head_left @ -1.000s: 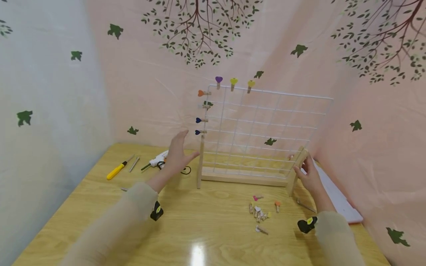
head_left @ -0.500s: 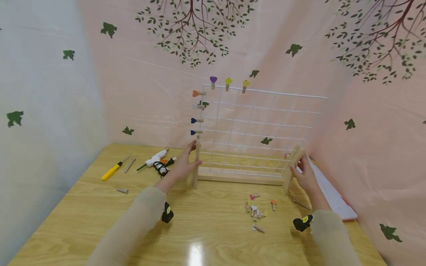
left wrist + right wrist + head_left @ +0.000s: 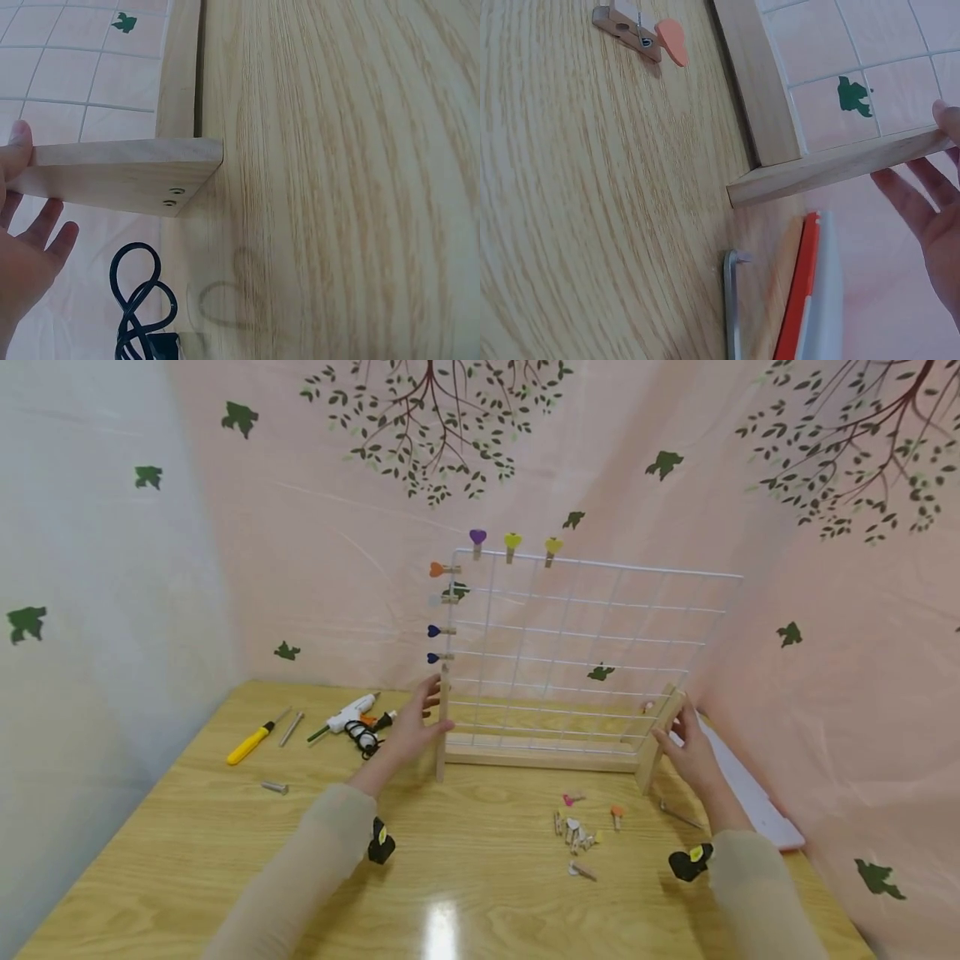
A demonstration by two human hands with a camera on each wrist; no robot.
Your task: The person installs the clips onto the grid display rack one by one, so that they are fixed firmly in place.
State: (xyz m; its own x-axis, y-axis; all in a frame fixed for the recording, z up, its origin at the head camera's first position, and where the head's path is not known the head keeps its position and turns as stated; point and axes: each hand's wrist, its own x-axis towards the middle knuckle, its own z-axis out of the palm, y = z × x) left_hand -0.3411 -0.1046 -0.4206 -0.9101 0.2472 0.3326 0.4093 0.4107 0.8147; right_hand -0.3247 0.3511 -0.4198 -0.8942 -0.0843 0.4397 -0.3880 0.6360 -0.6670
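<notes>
The left hand (image 3: 408,727) and right hand (image 3: 693,756) are well apart, each with thumb and fingers either side of an upright of the wooden stand (image 3: 543,761), which stands on the counter (image 3: 450,860) between them. Both hands are cut off at the outer edge of their own wrist views; the head view hides some right-hand fingers behind the right upright (image 3: 840,165). How firmly either hand grips, I cannot tell. A small pale pinkish thing (image 3: 648,706) by the right upright, near the right hand, is too small to make out. The white board (image 3: 750,793) beyond the right hand is partly covered by it, and the hex key (image 3: 733,307) below that hand runs out of the right wrist view. Below the left hand, the black cable (image 3: 139,300) is cropped too. Between and nearer than the hands, small clips (image 3: 573,835) overlap, so their number is unclear. The stand is plain pale wood, with two screw heads (image 3: 177,190) in the left upright (image 3: 112,184). Its white wire grid (image 3: 555,634) rises above both hands, leaning, faint against the pink backdrop (image 3: 360,593). Heart clips line its left edge above the left hand: orange (image 3: 437,570), one washed-out pale, two dark blue; purple and two yellow sit on top.
</notes>
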